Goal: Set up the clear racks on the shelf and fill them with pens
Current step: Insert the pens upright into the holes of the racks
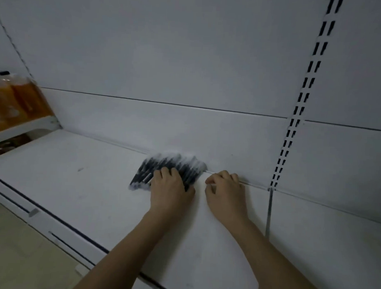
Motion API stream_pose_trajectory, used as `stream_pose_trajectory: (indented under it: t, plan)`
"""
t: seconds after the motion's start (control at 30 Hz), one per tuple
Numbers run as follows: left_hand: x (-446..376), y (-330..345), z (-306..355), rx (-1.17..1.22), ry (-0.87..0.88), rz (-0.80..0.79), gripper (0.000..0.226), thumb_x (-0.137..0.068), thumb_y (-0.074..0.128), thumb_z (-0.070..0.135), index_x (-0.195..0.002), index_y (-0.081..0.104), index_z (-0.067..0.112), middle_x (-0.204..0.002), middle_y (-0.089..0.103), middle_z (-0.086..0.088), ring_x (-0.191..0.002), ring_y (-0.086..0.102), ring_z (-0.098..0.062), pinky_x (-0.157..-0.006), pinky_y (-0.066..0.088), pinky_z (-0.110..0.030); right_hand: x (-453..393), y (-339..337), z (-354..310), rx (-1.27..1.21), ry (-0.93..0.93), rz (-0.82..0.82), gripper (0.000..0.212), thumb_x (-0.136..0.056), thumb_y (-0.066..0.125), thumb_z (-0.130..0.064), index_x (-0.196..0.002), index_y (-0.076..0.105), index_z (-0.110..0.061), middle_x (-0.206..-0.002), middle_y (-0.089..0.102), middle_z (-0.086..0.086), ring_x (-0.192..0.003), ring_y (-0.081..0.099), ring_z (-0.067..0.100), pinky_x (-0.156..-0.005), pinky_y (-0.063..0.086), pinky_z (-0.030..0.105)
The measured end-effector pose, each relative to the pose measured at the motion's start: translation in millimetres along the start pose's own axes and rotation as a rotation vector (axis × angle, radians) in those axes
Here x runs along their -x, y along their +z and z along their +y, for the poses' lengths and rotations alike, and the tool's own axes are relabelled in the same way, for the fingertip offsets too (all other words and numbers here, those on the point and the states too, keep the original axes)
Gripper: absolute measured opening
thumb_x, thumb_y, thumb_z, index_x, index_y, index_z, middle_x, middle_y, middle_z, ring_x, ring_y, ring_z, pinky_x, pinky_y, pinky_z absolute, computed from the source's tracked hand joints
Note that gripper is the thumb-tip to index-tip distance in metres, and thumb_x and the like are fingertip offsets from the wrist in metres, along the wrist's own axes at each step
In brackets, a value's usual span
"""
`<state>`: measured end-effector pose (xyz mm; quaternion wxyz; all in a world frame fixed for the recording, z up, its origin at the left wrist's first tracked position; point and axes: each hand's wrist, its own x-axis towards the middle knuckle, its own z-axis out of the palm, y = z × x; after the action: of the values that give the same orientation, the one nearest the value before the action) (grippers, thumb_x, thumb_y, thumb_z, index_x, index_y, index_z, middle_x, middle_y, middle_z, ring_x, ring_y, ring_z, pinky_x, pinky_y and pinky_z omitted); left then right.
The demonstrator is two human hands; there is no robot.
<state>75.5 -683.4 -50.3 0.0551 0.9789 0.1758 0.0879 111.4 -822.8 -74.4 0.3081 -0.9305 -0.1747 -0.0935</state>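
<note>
Both forearms enter from the lower edge, nearest the lens, and reach up across the white shelf (86, 184) toward its back wall (188, 64). Task status, judged: early. One batch of dark pens (173, 165) lies in a fanned row at the back of the shelf, touching or just beside the wall joint; they are blurred, so I cannot tell whether a clear rack holds them or whether they lie bare on the shelf. No other rack is discernible. Remaining, by estimate: most of the shelf length unfilled, more racks to seat, more pens to load. Left hand (170, 187) rests palm down on the near ends of the pens, fingers bent over them, pressing or steadying. Right hand (225, 188) sits just beside, at the wall joint, fingers curled narrow as if pinching something small; what it holds, if anything, cannot be made out. Orange bottles (16, 99) stand far left on a neighbouring shelf.
</note>
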Motion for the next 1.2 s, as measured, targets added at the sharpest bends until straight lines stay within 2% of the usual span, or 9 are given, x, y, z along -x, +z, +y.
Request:
stream_pose_trajectory:
  t: [0.27,0.33,0.43,0.57,0.7,0.77,0.93,1.03,1.2]
  plan:
    - [-21.2,-12.2,3.2,0.041,-0.064,-0.198,0.051,-0.087,0.061,0.046,-0.114,0.049,0.005,-0.125,0.047,-0.018,-0.121,0.042,-0.037,-0.096,0.039,-0.041,-1.0,0.5,0.7,-0.035,0.024,-0.008,0.018,-0.094,0.055,-0.02,-0.106,0.069,-0.021,-0.111,0.059,-0.004,-0.108,0.047,0.021,-0.089,0.041,0.038]
    - [-24.9,-18.4,4.2,0.082,-0.01,-0.242,0.036,-0.084,0.065,0.039,-0.093,0.051,0.007,-0.107,0.054,-0.015,-0.1,0.054,-0.032,-0.077,0.046,-0.034,0.0,0.0,-0.7,-0.061,0.022,0.011,0.017,-0.096,0.054,-0.02,-0.106,0.067,-0.018,-0.108,0.061,-0.001,-0.105,0.048,0.022,-0.089,0.042,0.039]
    - [-20.3,-21.5,12.9,0.15,0.112,-0.255,0.026,-0.082,0.062,0.017,-0.068,0.04,0.013,-0.071,0.05,-0.005,-0.073,0.06,-0.029,-0.05,0.035,-0.027,1.3,-4.7,-5.2,-0.215,0.107,0.066,0.016,-0.1,0.051,-0.023,-0.091,0.062,-0.015,-0.093,0.06,0.002,-0.094,0.051,0.024,-0.081,0.042,0.038]
    - [-7.9,-17.7,20.6,0.209,0.256,-0.2,0.018,-0.083,0.062,0.022,-0.083,0.047,0.013,-0.081,0.059,-0.005,-0.073,0.058,-0.026,-0.056,0.038,-0.03,5.6,-22.5,-19.0,-0.615,0.345,0.065,0.039,-0.096,0.057,-0.045,-0.12,0.054,-0.015,-0.111,0.062,0.002,-0.099,0.06,0.018,-0.08,0.047,0.029]
    - [1.4,-7.5,19.7,0.743,0.342,-0.266,0.029,-0.077,0.069,0.024,-0.101,0.052,0.018,-0.088,0.066,0.001,-0.079,0.064,-0.02,-0.067,0.053,-0.039,12.0,-44.2,-42.2,-0.949,0.348,0.185,0.077,-0.085,0.075,-0.035,-0.145,0.027,-0.033,-0.116,0.058,-0.006,-0.096,0.065,0.003,-0.081,0.052,0.021]
    - [0.4,-8.2,19.7,1.007,0.45,-0.261,0.041,-0.08,0.072,0.02,-0.117,0.054,0.022,-0.103,0.068,0.004,-0.091,0.068,-0.015,-0.07,0.057,-0.031,11.1,-56.6,-55.0,-0.902,0.249,0.243,0.075,-0.083,0.079,-0.025,-0.141,0.034,-0.036,-0.109,0.059,-0.008,-0.087,0.065,-0.005,-0.073,0.053,0.014]
    - [-7.8,-19.0,14.8,1.289,0.588,-0.258,0.039,-0.081,0.07,-0.001,-0.116,0.054,0.006,-0.096,0.065,-0.001,-0.082,0.067,-0.001,-0.064,0.051,-0.016,7.8,-61.3,-75.8,-0.717,0.154,0.222,0.082,-0.08,0.081,-0.011,-0.141,0.035,-0.04,-0.116,0.051,-0.015,-0.098,0.06,-0.004,-0.076,0.052,0.008]
    - [-10.8,-12.1,8.0,1.341,0.644,-0.37,0.049,-0.076,0.068,0.012,-0.123,0.053,0.005,-0.105,0.068,-0.002,-0.096,0.068,-0.012,-0.069,0.054,-0.021,9.7,-48.1,-76.3,-0.621,0.205,0.252,0.087,-0.078,0.081,-0.006,-0.143,0.033,-0.037,-0.134,0.049,-0.006,-0.113,0.057,0.008,-0.079,0.046,0.002]
    - [-25.5,-2.2,9.6,1.353,0.784,-0.492,0.046,-0.087,0.061,-0.005,-0.129,0.054,0.013,-0.111,0.071,-0.005,-0.1,0.07,-0.023,-0.077,0.06,-0.038,16.8,-58.1,-79.1,-0.524,0.32,0.261,0.096,-0.074,0.087,-0.021,-0.149,0.028,-0.031,-0.136,0.048,-0.002,-0.119,0.052,0.014,-0.081,0.046,0.004]
